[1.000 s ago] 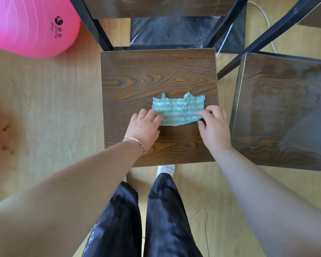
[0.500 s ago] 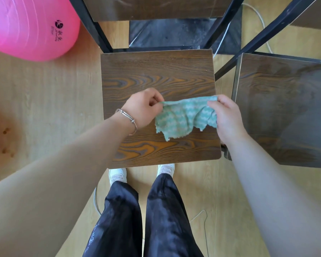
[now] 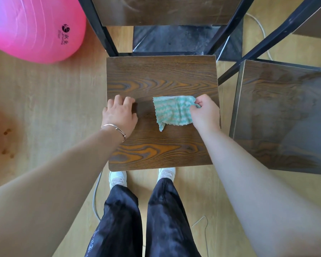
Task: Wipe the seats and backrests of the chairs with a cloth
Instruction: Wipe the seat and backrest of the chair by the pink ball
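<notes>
Seat [image 3: 161, 76]: our left grip [image 3: 119, 115] just released the cloth [image 3: 172, 112], resting open at 9 o'clock; right grip [image 3: 206, 114] grasps it to wipe.

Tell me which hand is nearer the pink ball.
Left. The left hand rests at the left edge of the seat, below-right of the pink ball; the right hand pinches the cloth farther right.

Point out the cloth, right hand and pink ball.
cloth [image 3: 171, 112], head view, middle of the striped fabric.
right hand [image 3: 205, 114], head view, back of the hand.
pink ball [image 3: 33, 28], head view, its broad side.
</notes>
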`<action>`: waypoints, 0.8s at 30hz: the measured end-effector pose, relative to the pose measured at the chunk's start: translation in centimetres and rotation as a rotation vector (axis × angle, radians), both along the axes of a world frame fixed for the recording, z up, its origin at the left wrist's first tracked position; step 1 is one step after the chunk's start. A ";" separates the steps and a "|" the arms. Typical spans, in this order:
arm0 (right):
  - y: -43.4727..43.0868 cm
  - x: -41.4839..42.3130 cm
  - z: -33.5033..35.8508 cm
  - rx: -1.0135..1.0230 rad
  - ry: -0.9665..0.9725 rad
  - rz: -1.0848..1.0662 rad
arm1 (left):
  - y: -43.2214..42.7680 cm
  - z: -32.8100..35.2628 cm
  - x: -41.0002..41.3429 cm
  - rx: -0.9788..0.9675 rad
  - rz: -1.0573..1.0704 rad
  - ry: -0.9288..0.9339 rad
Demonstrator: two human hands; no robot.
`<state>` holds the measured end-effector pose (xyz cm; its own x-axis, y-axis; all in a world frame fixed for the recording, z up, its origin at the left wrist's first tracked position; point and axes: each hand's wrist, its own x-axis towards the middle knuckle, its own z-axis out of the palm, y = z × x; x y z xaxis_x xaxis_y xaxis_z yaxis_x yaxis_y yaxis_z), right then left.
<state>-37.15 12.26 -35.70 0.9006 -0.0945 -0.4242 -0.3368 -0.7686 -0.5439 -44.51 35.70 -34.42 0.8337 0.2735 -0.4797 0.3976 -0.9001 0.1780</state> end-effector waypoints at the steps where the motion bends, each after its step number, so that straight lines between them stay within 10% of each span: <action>1: 0.7 -0.4 0.5 0.067 -0.023 0.022 | 0.3 -0.1 -0.5 -0.002 0.021 -0.016; 6: 3.6 -2.9 0.6 0.353 0.052 0.066 | 1.3 -0.1 -2.1 0.012 0.094 -0.091; 15: 4.2 -4.1 -2.5 -0.098 -0.246 0.661 | 2.5 0.3 -3.4 0.005 0.117 -0.140; 24: 6.6 -2.4 -0.7 -0.005 -0.132 0.478 | 5.2 2.9 -3.3 0.041 0.168 -0.146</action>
<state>-39.56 18.86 -36.42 0.8897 0.3405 -0.3041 0.1254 -0.8227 -0.5545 -47.84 40.93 -31.50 0.8347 0.4312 -0.3425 0.5152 -0.8311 0.2094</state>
